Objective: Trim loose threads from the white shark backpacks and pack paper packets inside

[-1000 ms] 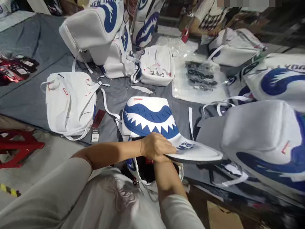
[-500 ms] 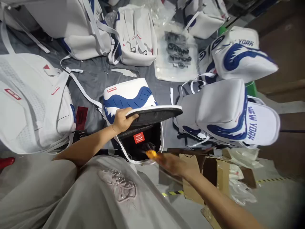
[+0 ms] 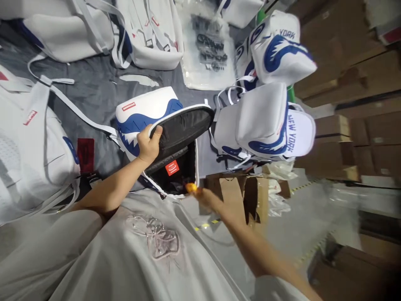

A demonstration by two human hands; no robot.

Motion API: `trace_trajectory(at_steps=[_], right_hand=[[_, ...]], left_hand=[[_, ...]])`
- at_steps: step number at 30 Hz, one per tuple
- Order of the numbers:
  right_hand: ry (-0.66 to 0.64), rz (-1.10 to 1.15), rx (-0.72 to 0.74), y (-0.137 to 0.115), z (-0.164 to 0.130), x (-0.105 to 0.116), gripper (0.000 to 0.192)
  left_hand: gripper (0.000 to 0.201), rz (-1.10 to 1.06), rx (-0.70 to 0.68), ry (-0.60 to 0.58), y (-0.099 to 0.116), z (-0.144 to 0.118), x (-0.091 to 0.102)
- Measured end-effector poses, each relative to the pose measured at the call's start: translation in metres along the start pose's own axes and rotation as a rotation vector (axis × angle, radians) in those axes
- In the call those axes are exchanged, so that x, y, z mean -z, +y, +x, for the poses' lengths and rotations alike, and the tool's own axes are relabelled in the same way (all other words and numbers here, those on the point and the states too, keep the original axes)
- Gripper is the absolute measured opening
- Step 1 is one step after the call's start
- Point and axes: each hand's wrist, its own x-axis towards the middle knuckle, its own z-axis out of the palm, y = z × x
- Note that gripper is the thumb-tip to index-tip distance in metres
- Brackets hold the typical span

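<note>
A white and blue backpack (image 3: 147,98) lies open in front of me, its black lining and a red label (image 3: 171,168) showing. My left hand (image 3: 149,144) is closed on the edge of its raised flap (image 3: 186,127), thumb on the black inner side. My right hand (image 3: 205,197) is at the near right rim of the opening, blurred by motion. It is closed around a small bright orange object (image 3: 191,188), whose kind I cannot make out. The object's tip is beside the bag's white edge.
More white and blue bags (image 3: 263,121) stand to the right, others (image 3: 34,125) at left and back. A printed plastic bag (image 3: 208,50) and a dark red tag (image 3: 85,154) lie on the grey cloth. An open carton (image 3: 233,196) stands below the table's edge.
The view has swung to the right. My left hand has tipped the flap further up, showing more of its black underside. My right hand with the orange object remains by the bag's rim.
</note>
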Motion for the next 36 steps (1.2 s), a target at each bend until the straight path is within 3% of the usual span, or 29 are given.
trace_trajectory(at_steps=[2,3,5,7,9,11,12,16,17,21,24,31,33,36], right_hand=[[-0.138,0.107,0.094,-0.007,-0.012,-0.024,0.039],[-0.123,0.144,0.129,-0.014,-0.011,-0.031,0.041],[0.081,0.115,0.124,-0.03,0.006,-0.037,0.043],[0.327,-0.062,0.124,-0.044,0.033,-0.039,0.039],[0.404,-0.226,0.292,-0.055,0.061,-0.044,0.037],[0.391,-0.269,0.49,-0.06,0.084,-0.051,0.041],[0.418,-0.229,0.495,-0.06,0.094,-0.056,0.043],[0.672,0.173,0.062,-0.049,0.113,-0.069,0.045],[0.702,0.248,0.03,-0.046,0.114,-0.071,0.045],[0.661,0.278,0.217,-0.035,0.11,-0.072,0.046],[0.667,0.293,0.125,-0.03,0.106,-0.069,0.046],[0.571,0.2,0.25,-0.028,0.104,-0.073,0.049],[0.53,0.157,0.261,-0.026,0.101,-0.066,0.048],[0.526,0.139,0.126,-0.02,0.087,-0.041,0.042]], left_hand=[[0.06,-0.015,0.013,0.012,-0.003,-0.003,-0.006],[0.06,-0.015,0.007,-0.001,-0.002,-0.004,-0.008],[0.059,-0.007,-0.02,-0.05,0.001,-0.008,-0.01],[0.059,0.009,-0.049,-0.103,0.005,-0.011,-0.009],[0.06,0.043,-0.062,-0.141,0.009,-0.011,-0.007],[0.062,0.098,-0.065,-0.15,0.01,-0.008,-0.003],[0.063,0.127,-0.067,-0.134,0.01,-0.004,-0.001],[0.066,0.189,-0.111,-0.024,0.009,0.01,0.004],[0.066,0.19,-0.129,-0.024,0.01,0.013,0.003],[0.067,0.188,-0.171,-0.055,0.01,0.015,-0.008],[0.066,0.18,-0.172,-0.059,0.009,0.014,-0.016],[0.066,0.177,-0.147,-0.084,0.004,0.014,-0.019],[0.066,0.162,-0.14,-0.086,0.002,0.014,-0.019],[0.066,0.144,-0.139,-0.11,0.0,0.01,-0.02]])
